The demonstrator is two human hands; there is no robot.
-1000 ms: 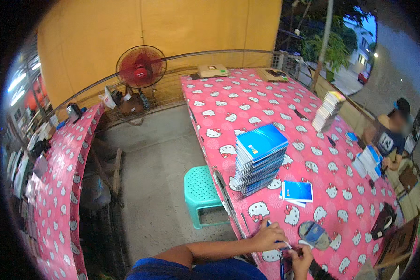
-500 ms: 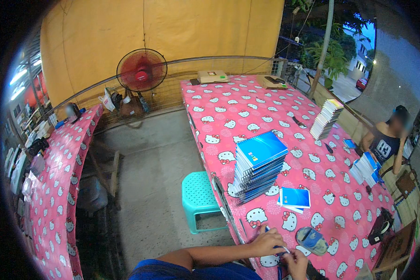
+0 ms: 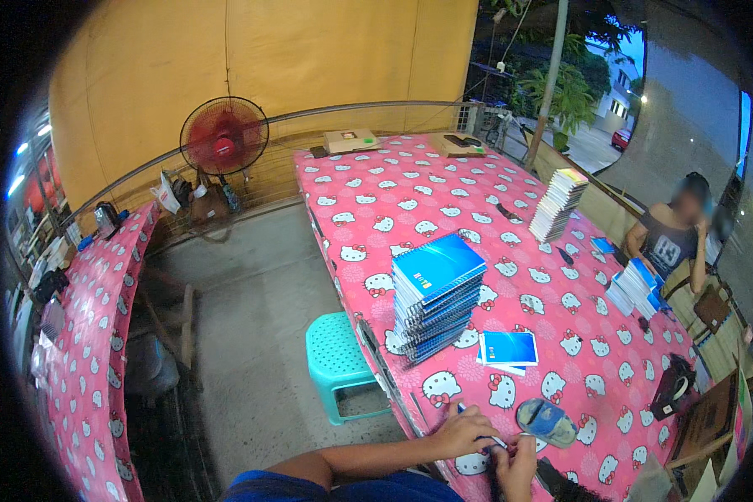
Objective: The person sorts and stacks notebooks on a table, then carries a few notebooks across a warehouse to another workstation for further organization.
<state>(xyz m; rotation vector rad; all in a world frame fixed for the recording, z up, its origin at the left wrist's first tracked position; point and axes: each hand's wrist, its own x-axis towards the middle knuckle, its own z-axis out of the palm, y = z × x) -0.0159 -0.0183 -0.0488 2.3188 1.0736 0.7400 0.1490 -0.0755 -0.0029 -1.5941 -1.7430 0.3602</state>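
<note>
Close together at the table's near edge, my left hand (image 3: 462,432) and my right hand (image 3: 517,468) both have bent, closed fingers. Between them is a thin white and blue strip-like piece, too small to name. A dark blue tip pokes out above the left fingers. Just right of the hands lies a rounded blue and grey object (image 3: 546,422), its kind unclear. Beyond them a few blue-covered sheets or thin booklets (image 3: 509,349) lie flat. A tall stack of blue spiral notebooks (image 3: 439,293) stands behind these, to the left.
The pink patterned tablecloth (image 3: 418,180) covers the long table. Farther right stands another notebook stack (image 3: 558,205). A person (image 3: 673,234) sits at the right side by fanned blue booklets (image 3: 636,286). A turquoise stool (image 3: 339,360) touches the left side; a black item (image 3: 673,386) lies right.
The whole view has swung slightly to the right, so things appear farther left. My hands stay together at the same table edge, with only slight finger movement.
</note>
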